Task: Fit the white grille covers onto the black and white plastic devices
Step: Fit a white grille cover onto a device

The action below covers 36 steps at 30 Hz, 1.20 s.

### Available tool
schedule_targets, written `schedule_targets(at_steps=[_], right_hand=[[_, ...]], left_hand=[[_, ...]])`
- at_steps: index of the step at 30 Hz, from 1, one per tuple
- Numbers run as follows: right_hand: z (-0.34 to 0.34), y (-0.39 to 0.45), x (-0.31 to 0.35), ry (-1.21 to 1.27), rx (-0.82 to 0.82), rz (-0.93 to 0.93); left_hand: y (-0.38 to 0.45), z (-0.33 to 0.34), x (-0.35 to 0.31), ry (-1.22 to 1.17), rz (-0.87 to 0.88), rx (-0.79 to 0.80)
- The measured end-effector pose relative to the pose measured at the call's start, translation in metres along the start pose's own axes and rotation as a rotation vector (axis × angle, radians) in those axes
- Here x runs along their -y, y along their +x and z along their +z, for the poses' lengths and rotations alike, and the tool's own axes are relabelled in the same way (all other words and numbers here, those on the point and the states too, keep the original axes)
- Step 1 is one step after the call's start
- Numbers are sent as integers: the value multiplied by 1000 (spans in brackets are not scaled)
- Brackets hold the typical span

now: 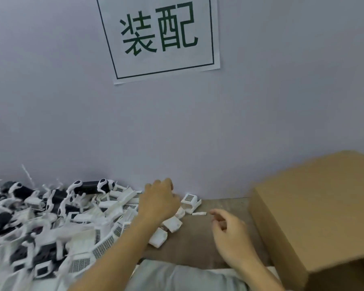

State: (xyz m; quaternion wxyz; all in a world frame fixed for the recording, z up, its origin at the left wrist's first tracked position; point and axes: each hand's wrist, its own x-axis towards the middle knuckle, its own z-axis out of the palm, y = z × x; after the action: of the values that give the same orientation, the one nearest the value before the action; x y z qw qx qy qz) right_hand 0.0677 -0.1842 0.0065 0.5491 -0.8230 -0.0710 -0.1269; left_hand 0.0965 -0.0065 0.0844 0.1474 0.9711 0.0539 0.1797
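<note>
A heap of black and white plastic devices (86, 186) and white grille covers (102, 246) fills the left of the brown table (198, 244). My left hand (159, 201) reaches across the heap's right edge, knuckles up and fingers curled down among loose covers near the wall; what the fingers hold is hidden. A grille cover (189, 201) lies just right of that hand, and two plain white covers (172, 224) lie under the wrist. My right hand (229, 232) hovers over bare table with fingers loosely bent, holding nothing.
A large cardboard box (315, 213) stands at the right, close to my right hand. A grey wall with a white paper sign (162, 36) rises directly behind the table. A small white strip (199, 213) lies between my hands.
</note>
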Motion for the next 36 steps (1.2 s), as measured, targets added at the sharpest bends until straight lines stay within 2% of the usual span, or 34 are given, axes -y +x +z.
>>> schedule_targets(at_steps=[3, 5, 10, 14, 17, 21, 26, 30, 33, 36], right_hand=[[-1, 0, -4, 13, -5, 5], [0, -1, -4, 3, 4, 9], [4, 0, -7, 29, 12, 0], [11, 4, -13, 30, 28, 5], [16, 10, -19, 16, 29, 0], [19, 15, -24, 26, 36, 5], [18, 17, -24, 69, 34, 1], [15, 11, -18, 115, 29, 7], [9, 2, -9, 149, 40, 17], [0, -3, 4, 331, 52, 39]], left_hand=[[32, -27, 33, 437, -66, 139], [50, -45, 69, 582, -157, 183], [79, -65, 156, 488, -334, 210], [90, -44, 186, 360, -357, 225], [99, -28, 195, 256, -370, 146], [109, -28, 189, 177, -402, -24], [104, -68, 153, -11, -405, -182], [79, -102, 96, -67, -208, -257], [50, -111, 52, -142, -75, -198], [10, -99, 11, -362, -33, -19]])
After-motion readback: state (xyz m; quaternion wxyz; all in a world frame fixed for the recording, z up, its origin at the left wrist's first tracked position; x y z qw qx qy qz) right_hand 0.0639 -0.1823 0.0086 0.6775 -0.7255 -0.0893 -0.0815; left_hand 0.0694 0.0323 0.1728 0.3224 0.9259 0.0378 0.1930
